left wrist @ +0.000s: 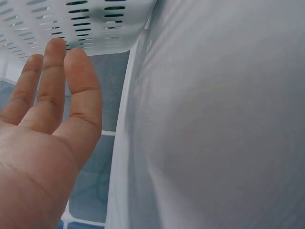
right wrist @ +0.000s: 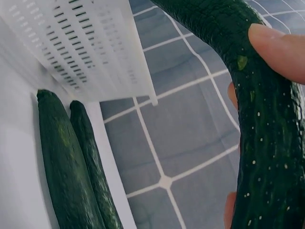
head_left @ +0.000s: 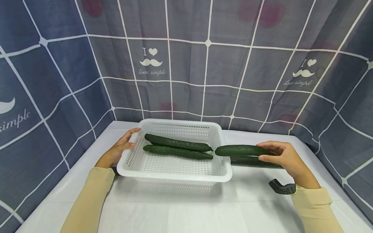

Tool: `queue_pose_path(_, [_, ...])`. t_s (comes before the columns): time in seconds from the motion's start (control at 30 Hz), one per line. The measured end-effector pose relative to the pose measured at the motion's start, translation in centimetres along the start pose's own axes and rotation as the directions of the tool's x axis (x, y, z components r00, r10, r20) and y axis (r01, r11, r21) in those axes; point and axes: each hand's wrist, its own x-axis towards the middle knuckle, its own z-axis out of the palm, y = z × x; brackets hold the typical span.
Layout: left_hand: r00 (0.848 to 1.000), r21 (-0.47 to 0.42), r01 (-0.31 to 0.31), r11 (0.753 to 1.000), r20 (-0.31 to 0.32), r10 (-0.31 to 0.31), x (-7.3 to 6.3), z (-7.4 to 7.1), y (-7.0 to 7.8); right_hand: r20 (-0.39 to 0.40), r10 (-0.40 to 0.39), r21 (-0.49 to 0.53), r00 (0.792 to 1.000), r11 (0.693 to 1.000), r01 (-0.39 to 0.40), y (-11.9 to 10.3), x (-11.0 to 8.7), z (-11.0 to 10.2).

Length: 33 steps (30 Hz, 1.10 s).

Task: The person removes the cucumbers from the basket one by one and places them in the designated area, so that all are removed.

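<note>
A white plastic basket [head_left: 175, 176] stands on the table with two dark green cucumbers [head_left: 177, 152] lying side by side in it. My left hand [head_left: 118, 150] is at the basket's left side, its fingertips against the outer wall; in the left wrist view its fingers [left wrist: 50, 90] are fairly straight along the slotted plastic. Right of the basket, my right hand [head_left: 282, 158] grips another cucumber [head_left: 239, 150] by its right end, thumb on the near side and fingers on the far side. The held cucumber [right wrist: 267, 138] is raised, its left tip near the basket's right rim.
Below the held one, two more cucumbers [right wrist: 71, 167] lie together on the white tabletop [head_left: 175, 213], right of the basket. A grey-blue checked curtain [head_left: 186, 64] closes off the back and both sides. A black wrist strap [head_left: 282, 187] sits at the right sleeve.
</note>
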Motion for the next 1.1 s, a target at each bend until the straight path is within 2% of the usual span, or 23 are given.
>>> queue_pose_path(0.23, [1.000,0.001,0.005,1.000,-0.003,-0.005,0.0,0.0,0.2,-0.006,-0.063,0.006,0.998,0.998,0.063,0.8,0.1,-1.0])
queue_pose_path(0.77, [1.000,-0.013,-0.001,1.000,0.000,0.001,-0.1,-0.1,0.1,0.002,-0.115,0.129,0.993,0.985,0.114,3.1,-0.1,-3.2])
queue_pose_path(1.1, [1.000,-0.013,-0.001,1.000,0.008,0.001,0.0,0.1,0.1,-0.005,-0.076,0.125,0.997,0.989,0.076,4.7,-0.7,-4.3])
